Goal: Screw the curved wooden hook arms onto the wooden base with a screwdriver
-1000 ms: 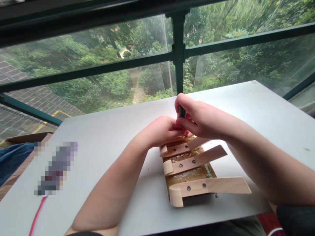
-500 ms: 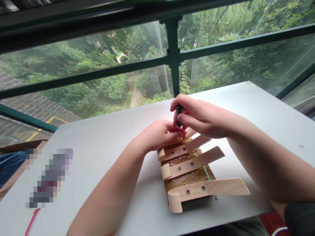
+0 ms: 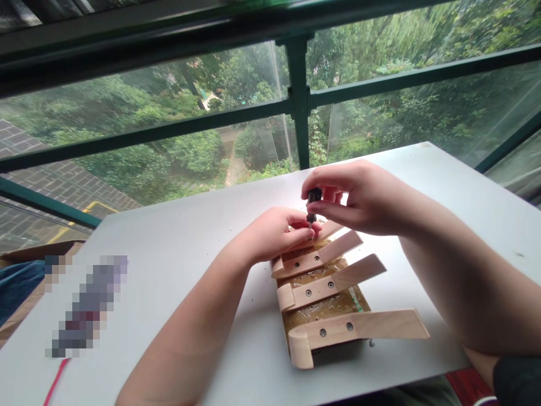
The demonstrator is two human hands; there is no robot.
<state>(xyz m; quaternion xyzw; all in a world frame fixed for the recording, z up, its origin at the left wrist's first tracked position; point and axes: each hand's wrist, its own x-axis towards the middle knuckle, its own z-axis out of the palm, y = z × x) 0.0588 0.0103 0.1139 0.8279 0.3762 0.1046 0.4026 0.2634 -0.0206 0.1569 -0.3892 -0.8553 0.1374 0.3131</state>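
Observation:
A wooden rack [image 3: 333,304] with several light wood hooks screwed onto a brown board lies on the white table [image 3: 177,248]. My right hand [image 3: 359,197] pinches a short black screwdriver [image 3: 313,204] upright over the farthest hook. My left hand [image 3: 276,231] rests on that far end of the rack, its fingers closed around the screwdriver's tip and the hook. Whether a screw sits under the tip is hidden by my fingers.
A blurred-out long object [image 3: 87,304] lies at the table's left, with a red cord [image 3: 54,380] running from it. A green-framed window [image 3: 298,101] stands right behind the table's far edge. A brown and blue thing [image 3: 21,270] sits off the left edge.
My right hand has shifted its grip on the screwdriver, with the fingers now more spread over the handle's top. The left hand and the rack stay in place.

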